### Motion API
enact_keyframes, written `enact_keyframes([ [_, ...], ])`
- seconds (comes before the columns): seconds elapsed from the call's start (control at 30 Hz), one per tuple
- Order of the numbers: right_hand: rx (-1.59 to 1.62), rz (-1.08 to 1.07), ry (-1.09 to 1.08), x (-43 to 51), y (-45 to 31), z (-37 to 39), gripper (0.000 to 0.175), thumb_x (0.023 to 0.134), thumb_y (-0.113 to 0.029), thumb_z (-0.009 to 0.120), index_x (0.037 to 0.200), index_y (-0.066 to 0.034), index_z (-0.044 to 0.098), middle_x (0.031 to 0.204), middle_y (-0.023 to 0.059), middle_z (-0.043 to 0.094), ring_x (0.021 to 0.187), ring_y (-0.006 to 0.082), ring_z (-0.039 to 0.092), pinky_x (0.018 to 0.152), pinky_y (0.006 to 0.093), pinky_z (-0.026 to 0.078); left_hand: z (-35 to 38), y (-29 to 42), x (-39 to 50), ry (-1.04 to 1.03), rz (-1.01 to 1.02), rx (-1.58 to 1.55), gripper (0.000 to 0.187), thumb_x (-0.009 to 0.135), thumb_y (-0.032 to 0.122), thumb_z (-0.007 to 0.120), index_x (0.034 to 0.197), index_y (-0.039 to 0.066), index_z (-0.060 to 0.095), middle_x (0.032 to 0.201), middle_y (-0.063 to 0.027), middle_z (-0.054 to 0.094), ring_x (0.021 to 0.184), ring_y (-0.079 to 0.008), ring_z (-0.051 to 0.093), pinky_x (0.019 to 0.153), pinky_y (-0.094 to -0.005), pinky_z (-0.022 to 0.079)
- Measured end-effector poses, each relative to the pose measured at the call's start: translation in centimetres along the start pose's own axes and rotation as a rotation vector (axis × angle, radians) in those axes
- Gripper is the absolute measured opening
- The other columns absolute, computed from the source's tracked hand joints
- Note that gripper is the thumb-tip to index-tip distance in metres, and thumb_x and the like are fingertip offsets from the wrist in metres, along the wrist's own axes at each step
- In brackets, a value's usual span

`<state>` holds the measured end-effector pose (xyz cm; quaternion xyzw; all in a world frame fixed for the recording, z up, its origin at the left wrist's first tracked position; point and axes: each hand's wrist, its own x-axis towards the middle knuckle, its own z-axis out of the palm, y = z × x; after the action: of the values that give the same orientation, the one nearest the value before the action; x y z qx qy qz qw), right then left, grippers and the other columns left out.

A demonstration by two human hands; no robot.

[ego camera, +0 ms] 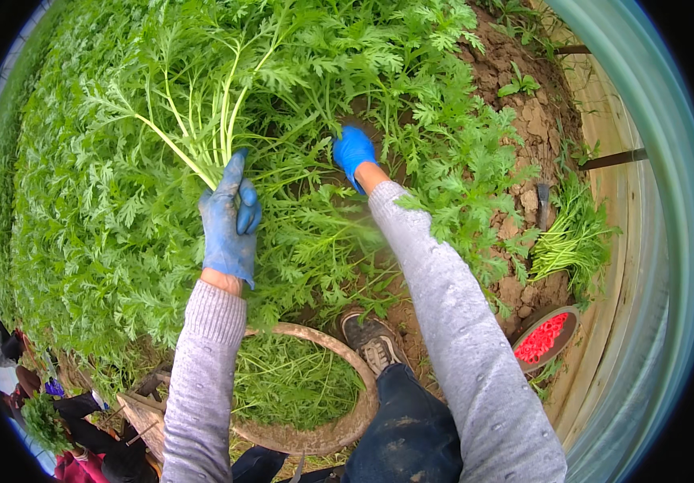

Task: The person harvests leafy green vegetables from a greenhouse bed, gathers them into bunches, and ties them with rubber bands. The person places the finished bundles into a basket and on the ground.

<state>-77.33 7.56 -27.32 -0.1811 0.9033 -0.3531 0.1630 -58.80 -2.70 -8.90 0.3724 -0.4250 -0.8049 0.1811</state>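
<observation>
My left hand (230, 220), in a blue glove, is closed around the stem bases of a bunch of cut leafy greens (226, 115). The bunch fans up and away over the standing crop, whose leaves are deeply lobed. My right hand (354, 156), also gloved in blue, reaches down to the base of the growing greens (425, 127) beside a bare patch of soil. Its fingers point away and down, so what they hold or touch is hidden. Below my left forearm is a round basin (370, 386) filled with loose greens (295, 383).
A bundle of cut greens (570, 241) lies on the soil at right, near a dark-handled tool (542, 205). A bowl (573, 326) of red rings (541, 339) stands below it. Plastic sheeting (643, 338) borders the right side. Other people (111, 456) are at lower left.
</observation>
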Motion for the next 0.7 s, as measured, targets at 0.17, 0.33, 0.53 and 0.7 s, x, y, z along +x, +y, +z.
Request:
enact_keyframes([
  [0.17,0.124,0.024,0.226,1.2,1.7,-0.7,0.014,0.082,-0.007,0.059,0.092,0.0018,0.064,0.082,0.0258,0.064,0.077,0.0431,0.062,0.067,0.0447,0.05,0.1,0.2,-0.1,0.026,-0.01,0.013,0.023,0.089,0.025,0.069,0.098,0.006,0.059,0.055,0.0018,0.052,0.032,-0.0054,0.027,0.033,-0.0215,0.019],
  [0.33,0.559,-0.131,0.643,4.6,3.8,-0.5,0.014,0.089,-0.017,0.054,0.091,-0.0066,0.063,0.077,0.0072,0.06,0.066,0.0218,0.053,0.062,0.0349,0.044,0.3,0.5,-0.2,0.002,-0.043,-0.01,0.021,0.089,0.024,0.069,0.093,0.006,0.059,0.056,0.0011,0.053,0.032,-0.0055,0.027,0.033,-0.0217,0.019],
  [0.53,0.485,0.154,0.552,5.8,4.3,-0.2,0.02,0.091,-0.02,0.057,0.096,-0.003,0.065,0.086,0.0203,0.066,0.077,0.0336,0.063,0.069,0.0403,0.048,0.3,0.7,-0.2,-0.03,-0.044,-0.013,0.028,0.089,0.024,0.068,0.105,0.003,0.061,0.055,0.0012,0.053,0.032,-0.0052,0.027,0.033,-0.0214,0.019],
  [0.7,0.188,0.116,0.19,5.1,3.1,-0.5,0.02,0.084,-0.017,0.062,0.099,-0.0028,0.063,0.095,0.0232,0.065,0.089,0.044,0.062,0.075,0.0467,0.049,0.3,0.6,0.0,-0.027,-0.03,-0.009,0.033,0.089,0.024,0.069,0.11,0.001,0.06,0.056,0.0012,0.053,0.032,-0.0053,0.027,0.033,-0.0214,0.019],
])
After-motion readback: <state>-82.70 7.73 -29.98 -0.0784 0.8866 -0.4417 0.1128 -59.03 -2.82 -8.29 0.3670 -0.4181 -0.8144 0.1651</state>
